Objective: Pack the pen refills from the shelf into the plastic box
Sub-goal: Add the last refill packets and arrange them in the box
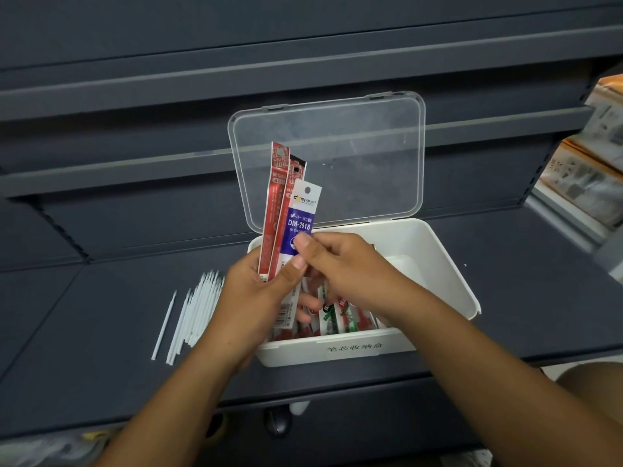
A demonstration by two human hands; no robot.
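A white plastic box (pixel 448 264) stands on the dark shelf with its clear lid (pixel 354 153) raised. Several refill packets (pixel 332 320) lie inside along its front. My left hand (pixel 249 298) grips a fan of upright packets over the box's left end: two red ones (pixel 277 203) and a blue-and-white one marked DM-2018 (pixel 301 214). My right hand (pixel 350 264) pinches the blue-and-white packet with thumb and fingers. A bunch of loose white refills (pixel 195 308) lies on the shelf left of the box.
Dark empty shelves (pixel 135 89) rise behind the box. Boxed goods (pixel 590 170) are stacked on the neighbouring shelf at the right. The shelf's front edge (pixel 371 382) runs just below the box.
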